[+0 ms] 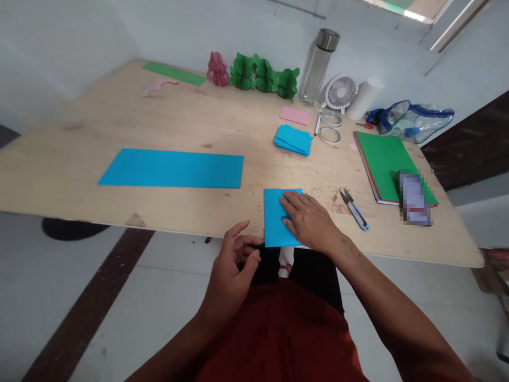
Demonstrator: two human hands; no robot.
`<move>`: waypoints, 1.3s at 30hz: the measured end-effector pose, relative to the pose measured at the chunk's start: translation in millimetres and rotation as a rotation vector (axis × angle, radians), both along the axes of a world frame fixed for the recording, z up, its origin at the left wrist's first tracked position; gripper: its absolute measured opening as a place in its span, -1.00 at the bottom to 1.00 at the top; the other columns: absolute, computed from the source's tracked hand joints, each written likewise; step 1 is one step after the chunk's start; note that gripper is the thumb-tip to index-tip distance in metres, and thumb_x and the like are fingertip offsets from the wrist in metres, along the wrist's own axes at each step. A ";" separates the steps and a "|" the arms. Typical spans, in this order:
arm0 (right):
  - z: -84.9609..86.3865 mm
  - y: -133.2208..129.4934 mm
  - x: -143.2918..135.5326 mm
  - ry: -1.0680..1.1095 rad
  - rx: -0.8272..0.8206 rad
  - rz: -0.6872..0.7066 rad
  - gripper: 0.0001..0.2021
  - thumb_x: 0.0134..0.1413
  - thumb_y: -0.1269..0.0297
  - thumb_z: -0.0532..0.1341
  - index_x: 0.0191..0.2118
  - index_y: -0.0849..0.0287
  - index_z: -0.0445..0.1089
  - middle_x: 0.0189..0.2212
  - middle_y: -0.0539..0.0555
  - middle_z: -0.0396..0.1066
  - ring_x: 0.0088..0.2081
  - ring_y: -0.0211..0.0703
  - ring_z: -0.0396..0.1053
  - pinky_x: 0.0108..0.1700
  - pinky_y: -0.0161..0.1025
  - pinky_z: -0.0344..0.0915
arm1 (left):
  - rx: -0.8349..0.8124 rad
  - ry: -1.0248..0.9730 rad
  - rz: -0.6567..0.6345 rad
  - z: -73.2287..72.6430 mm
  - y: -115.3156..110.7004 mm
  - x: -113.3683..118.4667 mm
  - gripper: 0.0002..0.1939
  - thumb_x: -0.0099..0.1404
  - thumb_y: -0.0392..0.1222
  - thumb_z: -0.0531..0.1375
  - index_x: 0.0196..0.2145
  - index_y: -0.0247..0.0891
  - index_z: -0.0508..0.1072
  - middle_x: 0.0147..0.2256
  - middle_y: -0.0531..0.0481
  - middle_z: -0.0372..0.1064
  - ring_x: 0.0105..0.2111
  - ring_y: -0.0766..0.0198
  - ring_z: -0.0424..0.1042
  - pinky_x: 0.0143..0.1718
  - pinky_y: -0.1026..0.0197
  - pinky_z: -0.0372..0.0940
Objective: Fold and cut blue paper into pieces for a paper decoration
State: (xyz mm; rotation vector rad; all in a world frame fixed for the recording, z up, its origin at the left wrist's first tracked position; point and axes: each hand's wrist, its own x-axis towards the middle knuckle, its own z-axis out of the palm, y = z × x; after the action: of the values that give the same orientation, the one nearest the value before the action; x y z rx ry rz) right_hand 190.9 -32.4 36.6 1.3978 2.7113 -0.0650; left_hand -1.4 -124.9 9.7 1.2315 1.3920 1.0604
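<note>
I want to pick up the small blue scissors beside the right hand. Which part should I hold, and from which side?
Probably the blue handle end of the small blue scissors, coming from the table's near edge on the right hand's side. They lie flat, dark blades pointing away, handle nearest.

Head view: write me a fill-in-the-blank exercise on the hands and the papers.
1. The right hand presses flat on a small ___ paper.
2. The left hand hovers off the table's near edge, holding ___.
3. The snips lie to the ___ of the right hand.

Missing words: blue; nothing; right
</note>
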 end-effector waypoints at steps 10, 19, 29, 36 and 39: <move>-1.4 0.3 0.0 0.014 -0.019 -0.002 -0.49 0.29 0.23 -0.01 0.26 0.42 0.15 0.28 0.31 0.12 0.28 0.13 0.08 0.27 0.06 0.05 | -0.079 -0.208 0.080 -3.2 2.1 10.8 -0.52 0.15 -0.22 0.18 0.04 -0.18 0.19 -0.30 0.03 0.42 -0.40 0.30 0.43 -0.33 0.18 0.35; -1.9 0.7 0.9 0.021 -0.031 0.000 -0.49 0.29 0.24 -0.01 0.26 0.42 0.15 0.28 0.31 0.11 0.28 0.14 0.07 0.25 0.05 0.06 | -0.077 -0.250 -0.007 -14.1 0.3 7.8 -0.45 0.15 -0.22 0.21 0.08 -0.17 0.15 -0.30 0.06 0.41 -0.46 0.37 0.37 -0.33 0.20 0.33; -1.8 0.4 0.0 0.021 -0.030 -0.011 -0.50 0.28 0.25 0.00 0.26 0.39 0.16 0.28 0.31 0.11 0.29 0.14 0.06 0.25 0.06 0.04 | -0.257 -0.422 0.175 0.4 2.9 24.2 -0.43 0.08 -0.25 0.28 0.04 -0.22 0.20 -0.31 0.05 0.45 -0.49 0.38 0.41 -0.48 0.31 0.27; 1.0 -0.8 -2.0 -0.001 -0.022 -0.015 -0.49 0.29 0.24 0.00 0.26 0.42 0.15 0.29 0.32 0.09 0.27 0.14 0.08 0.25 0.06 0.04 | -0.252 -0.402 0.293 0.7 0.5 32.3 -0.51 0.03 -0.26 0.32 -0.09 -0.23 0.28 -0.39 0.09 0.46 -0.42 0.34 0.45 -0.34 0.26 0.36; 0.5 -1.1 -2.4 0.004 -0.014 -0.013 -0.49 0.30 0.24 -0.02 0.26 0.42 0.15 0.29 0.32 0.09 0.27 0.15 0.08 0.25 0.08 0.04 | -0.257 -0.403 0.335 -0.4 -3.7 34.3 -0.55 0.02 -0.25 0.33 -0.13 -0.23 0.29 -0.37 0.06 0.48 -0.35 0.29 0.48 -0.28 0.23 0.38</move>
State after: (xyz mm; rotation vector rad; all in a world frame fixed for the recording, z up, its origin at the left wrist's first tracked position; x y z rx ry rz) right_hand 188.5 -33.5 37.1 1.4139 2.6995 -0.0877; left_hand 32.9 -128.6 9.3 0.5692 1.3870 1.2310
